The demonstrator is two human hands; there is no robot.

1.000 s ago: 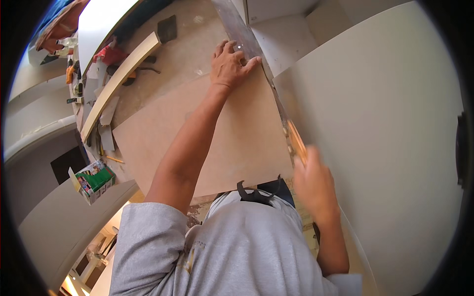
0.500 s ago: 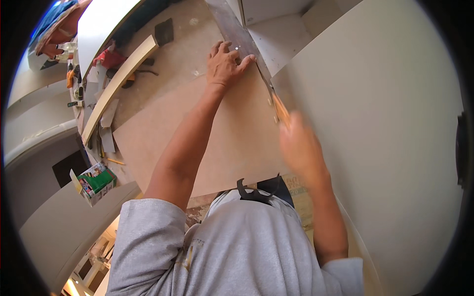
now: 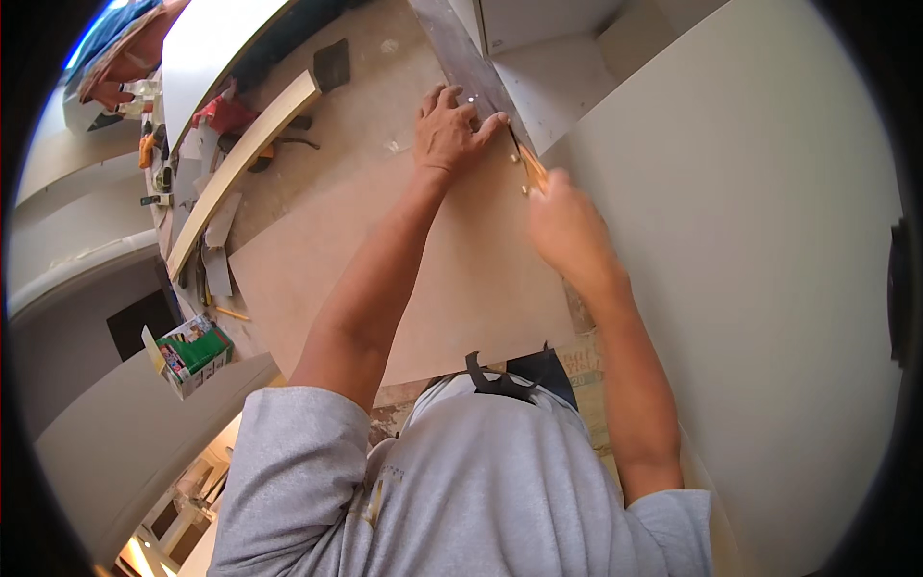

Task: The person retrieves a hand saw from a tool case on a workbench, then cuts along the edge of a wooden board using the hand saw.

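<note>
My left hand (image 3: 452, 139) rests with bent, spread fingers near the top right corner of a pale brown board (image 3: 481, 279), by a long grey metal strip (image 3: 457, 53) along the board's right side. My right hand (image 3: 567, 231) is closed on a slim orange tool (image 3: 532, 163), its tip at the board's right edge just below my left thumb; the hand is slightly blurred and hides the tool's lower part. Small pale bits (image 3: 515, 159) lie along that edge beside the tool.
A curved-looking wooden plank (image 3: 236, 173), hand tools (image 3: 146, 149), a red item (image 3: 226, 113) and scraps lie at the left, above an open green-and-white box (image 3: 192, 348). A large white panel (image 3: 760, 288) stands along the right, and a pale panel (image 3: 212, 29) is at the top left.
My right hand with the orange tool has moved up along the board's right edge toward my left hand, which stays in about the same place.
</note>
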